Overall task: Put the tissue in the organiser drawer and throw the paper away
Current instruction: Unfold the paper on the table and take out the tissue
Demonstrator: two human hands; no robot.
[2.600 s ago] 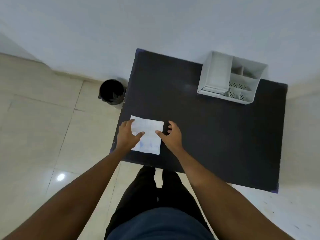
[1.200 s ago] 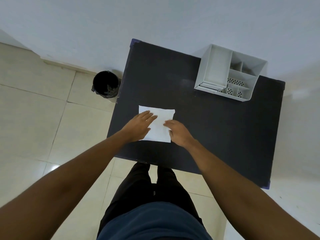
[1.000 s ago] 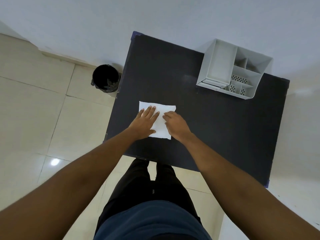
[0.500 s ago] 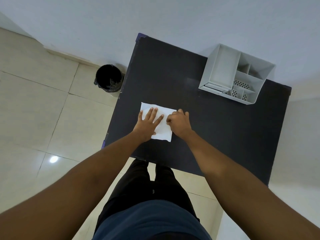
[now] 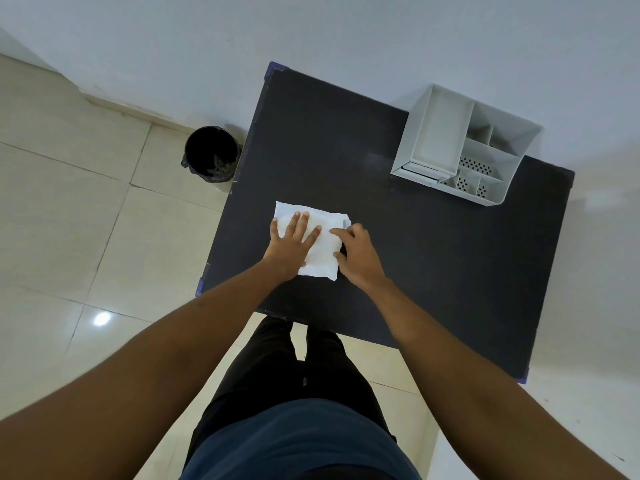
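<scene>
Going left to right: the bin [image 5: 212, 154] waits on the floor beside the table [image 5: 433, 258], the left hand [image 5: 291, 242] lies flat with fingers spread on the white sheet [image 5: 320, 252] near the front-left, so I'd keep that pressure steady while the right hand [image 5: 356, 252], fingers curled at the sheet's right edge, peels slowly. Can't tell whether that pinch actually holds a layer, or which layer is tissue versus paper, and the organiser [image 5: 464, 147] drawer at the back right looks pushed in, contents hidden.

Bare forearms with no sleeves showing; a dark blue top [image 5: 298, 441]; black trousers [image 5: 287, 368].
</scene>
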